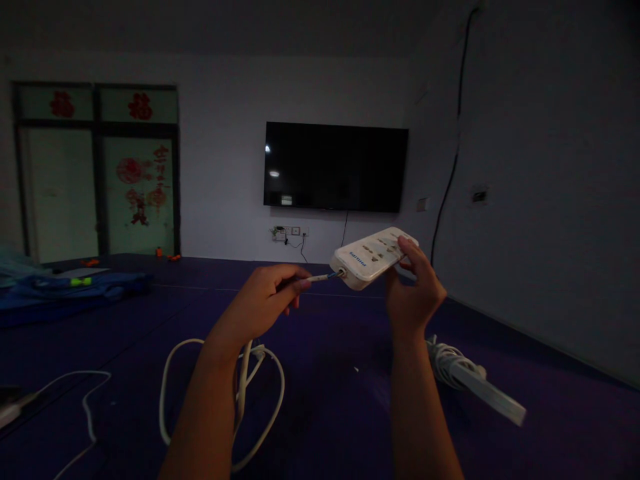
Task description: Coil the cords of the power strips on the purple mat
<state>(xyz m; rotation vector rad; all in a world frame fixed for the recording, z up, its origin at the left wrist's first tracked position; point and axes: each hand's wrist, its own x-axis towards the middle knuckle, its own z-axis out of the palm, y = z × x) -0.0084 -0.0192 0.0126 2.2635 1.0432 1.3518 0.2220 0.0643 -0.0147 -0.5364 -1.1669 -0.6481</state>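
My right hand (414, 293) grips a white power strip (373, 257) from below, thumb on its top face, raised at chest height. My left hand (270, 297) is closed in a pinch on the strip's cable end (323, 276), right where it enters the strip's near end. The white cable (220, 393) runs down behind my left forearm and loops on the dark purple floor (325, 360).
A second white power strip with a bundled cord (473, 380) lies on the floor at right. Another thin white cable (85, 400) trails at lower left. Blue cloth (70, 290) lies at left. A dark wall television (335, 167) and wall sockets (290, 232) are ahead.
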